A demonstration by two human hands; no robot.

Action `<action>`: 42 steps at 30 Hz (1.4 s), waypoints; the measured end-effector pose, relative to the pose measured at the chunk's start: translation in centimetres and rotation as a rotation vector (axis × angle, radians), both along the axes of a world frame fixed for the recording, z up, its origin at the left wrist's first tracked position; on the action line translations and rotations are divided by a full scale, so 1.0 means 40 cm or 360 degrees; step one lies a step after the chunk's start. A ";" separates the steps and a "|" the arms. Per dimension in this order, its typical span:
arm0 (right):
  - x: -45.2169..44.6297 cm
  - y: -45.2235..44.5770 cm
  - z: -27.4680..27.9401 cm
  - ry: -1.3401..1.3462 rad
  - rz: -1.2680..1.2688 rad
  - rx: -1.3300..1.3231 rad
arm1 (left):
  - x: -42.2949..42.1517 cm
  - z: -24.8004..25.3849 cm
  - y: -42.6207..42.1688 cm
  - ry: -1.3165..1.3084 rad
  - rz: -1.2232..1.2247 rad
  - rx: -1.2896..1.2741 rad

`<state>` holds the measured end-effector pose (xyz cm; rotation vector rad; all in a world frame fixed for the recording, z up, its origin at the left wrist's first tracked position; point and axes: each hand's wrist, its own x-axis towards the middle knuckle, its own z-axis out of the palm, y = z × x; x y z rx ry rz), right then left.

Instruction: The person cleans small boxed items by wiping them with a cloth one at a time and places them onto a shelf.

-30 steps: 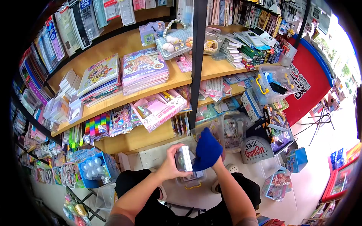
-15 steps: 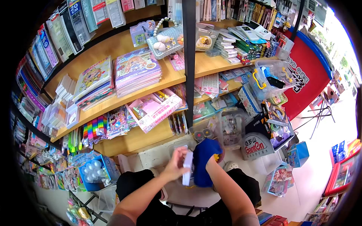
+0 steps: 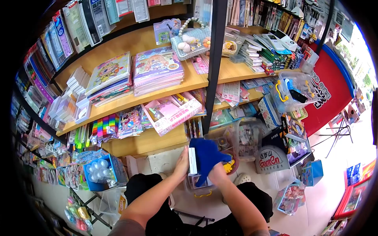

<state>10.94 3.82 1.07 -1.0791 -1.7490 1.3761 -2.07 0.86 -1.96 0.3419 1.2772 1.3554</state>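
Observation:
Low between my knees, my left hand grips a flat white box held on edge, its narrow side turned up toward me. My right hand is closed on a dark blue cloth, which presses against the right face of the box. The cloth hides most of that face and some of my right fingers. Beneath both hands is a clear plastic bin with a yellow handle. A round pinkish container with something yellow inside stands just right of the cloth.
Ahead runs a wooden shelf with stacked books, a black post dividing it. A pink box juts from the lower shelf. To the right are clear bins and a carton; a blue box sits left.
The white box and both hands have moved slightly, and the cloth now spreads up and left against the box. The camera view has shifted, so the shelves appear farther right.

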 end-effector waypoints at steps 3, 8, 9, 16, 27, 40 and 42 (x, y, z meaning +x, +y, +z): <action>-0.029 -0.054 -0.097 -0.0227 0.0282 0.0266 | -0.006 -0.093 0.010 0.0031 0.0089 0.0183; -0.032 -0.011 -0.119 -0.0387 0.0023 -0.0349 | 0.045 -0.130 -0.038 0.0485 -0.0178 0.0057; -0.033 0.014 -0.103 -0.0465 -0.0143 -0.0324 | 0.061 -0.122 -0.044 0.0479 -0.0219 0.0013; -0.005 0.102 -0.234 0.0984 -0.0906 -0.1288 | 0.044 -0.023 -0.013 0.0088 -0.0240 -0.0062; 0.013 0.015 -0.134 0.0405 -0.0181 -0.0861 | -0.077 -0.111 0.022 -0.1107 -0.0318 0.0139; -0.085 -0.031 -0.128 -0.1138 0.0049 0.0734 | 0.040 -0.086 -0.014 -0.0748 -0.0210 -0.0464; -0.098 -0.035 -0.181 -0.0758 -0.0342 0.0133 | 0.062 -0.082 -0.026 -0.0636 -0.0290 -0.0505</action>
